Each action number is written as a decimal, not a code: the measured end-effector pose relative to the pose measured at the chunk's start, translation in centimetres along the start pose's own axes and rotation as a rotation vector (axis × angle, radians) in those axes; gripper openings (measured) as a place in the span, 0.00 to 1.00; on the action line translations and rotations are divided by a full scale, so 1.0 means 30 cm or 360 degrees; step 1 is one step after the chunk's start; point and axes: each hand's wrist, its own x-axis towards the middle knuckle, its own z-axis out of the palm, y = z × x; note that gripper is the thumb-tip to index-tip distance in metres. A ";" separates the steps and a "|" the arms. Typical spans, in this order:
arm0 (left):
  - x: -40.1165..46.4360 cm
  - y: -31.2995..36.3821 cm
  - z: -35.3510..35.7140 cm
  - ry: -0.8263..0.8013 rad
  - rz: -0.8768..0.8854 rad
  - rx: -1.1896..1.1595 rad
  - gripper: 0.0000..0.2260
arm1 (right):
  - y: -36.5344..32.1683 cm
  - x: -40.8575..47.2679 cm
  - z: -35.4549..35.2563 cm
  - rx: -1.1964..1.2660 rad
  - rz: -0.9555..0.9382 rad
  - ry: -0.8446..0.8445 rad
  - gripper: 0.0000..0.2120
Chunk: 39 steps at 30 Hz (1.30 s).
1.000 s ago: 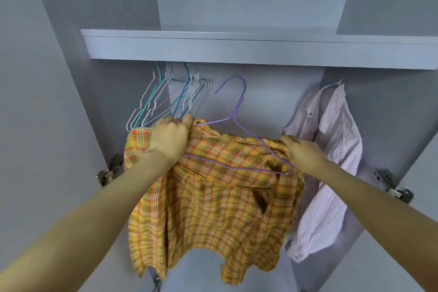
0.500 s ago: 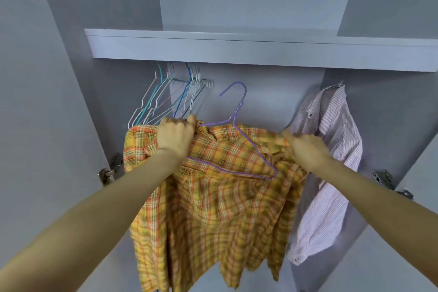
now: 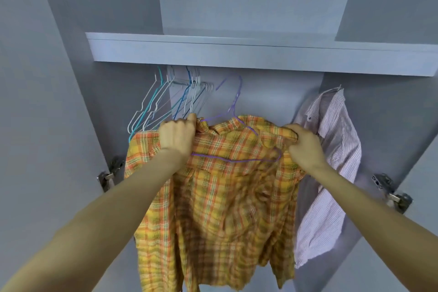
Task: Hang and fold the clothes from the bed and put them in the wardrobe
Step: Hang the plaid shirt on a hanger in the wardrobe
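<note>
Left hand (image 3: 176,136) grips the plaid shirt (image 3: 220,197) at one shoulder and right hand (image 3: 304,147) grips the other, spreading it over the purple hanger (image 3: 233,102), evidently for hanging below the wardrobe shelf (image 3: 237,54), between empty hangers (image 3: 166,102) and striped shirt (image 3: 331,161).

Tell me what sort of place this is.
The inside of an open wardrobe, most likely in a bedroom: a shelf overhead, empty wire hangers bunched below it, and a striped shirt already hung beside the plaid shirt.
</note>
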 end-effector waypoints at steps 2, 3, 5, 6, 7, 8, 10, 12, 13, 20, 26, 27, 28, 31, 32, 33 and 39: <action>0.003 -0.002 0.004 0.0007 -0.0088 -0.0165 0.14 | -0.022 -0.052 0.024 -0.0104 -0.0149 -0.0174 0.10; 0.002 -0.001 0.004 0.0013 -0.0120 -0.0243 0.15 | -0.034 -0.080 0.041 -0.0251 -0.0208 -0.0533 0.10; -0.007 0.003 0.006 0.0026 -0.0129 -0.0359 0.16 | -0.050 -0.129 0.057 -0.0459 -0.0206 -0.1314 0.15; -0.010 0.005 0.010 0.0033 -0.0107 -0.0409 0.17 | -0.054 -0.132 0.052 -0.0500 -0.0181 -0.1469 0.17; -0.017 0.004 0.015 0.0038 -0.0068 -0.0460 0.17 | -0.058 -0.121 0.044 -0.0506 -0.0169 -0.1415 0.19; -0.024 0.002 0.021 0.0044 -0.0026 -0.0515 0.18 | -0.065 -0.104 0.033 -0.0484 -0.0155 -0.1205 0.20; -0.035 -0.008 0.035 0.0062 0.0046 -0.0612 0.18 | -0.079 -0.063 0.010 -0.0400 -0.0118 -0.0590 0.18; -0.044 -0.019 0.046 0.0071 0.0094 -0.0680 0.17 | -0.107 -0.024 -0.004 -0.0116 -0.0198 -0.0220 0.10; -0.046 -0.021 0.049 0.0073 0.0107 -0.0718 0.17 | -0.128 -0.006 -0.008 0.0023 -0.0264 -0.0237 0.13; -0.060 -0.021 0.041 -0.0116 0.0315 -0.1008 0.12 | -0.265 0.024 0.066 0.0432 -0.0423 -0.0576 0.07; -0.048 -0.083 -0.002 -0.0450 0.0230 -0.1505 0.14 | -0.228 -0.009 0.090 -0.0082 -0.0502 -0.0577 0.13; -0.048 -0.078 -0.015 -0.0410 0.0135 -0.1622 0.14 | -0.223 -0.015 0.099 -0.0159 -0.0530 -0.0595 0.13; -0.054 -0.064 -0.028 -0.0370 0.0059 -0.1728 0.13 | -0.221 -0.021 0.107 -0.0197 -0.0544 -0.0593 0.14; -0.096 0.006 -0.048 -0.0395 0.0027 -0.1640 0.16 | -0.223 -0.018 0.120 -0.0196 -0.0529 -0.0459 0.14; -0.112 0.029 -0.040 -0.0501 0.0130 -0.1409 0.17 | -0.223 -0.014 0.118 -0.0203 -0.0515 -0.0431 0.13; -0.124 0.044 -0.026 -0.0624 0.0236 -0.1180 0.19 | -0.220 -0.007 0.115 -0.0207 -0.0514 -0.0437 0.13; -0.125 0.042 0.028 -0.0315 0.0375 -0.1178 0.31 | -0.239 -0.020 0.074 0.0066 -0.0459 -0.0652 0.14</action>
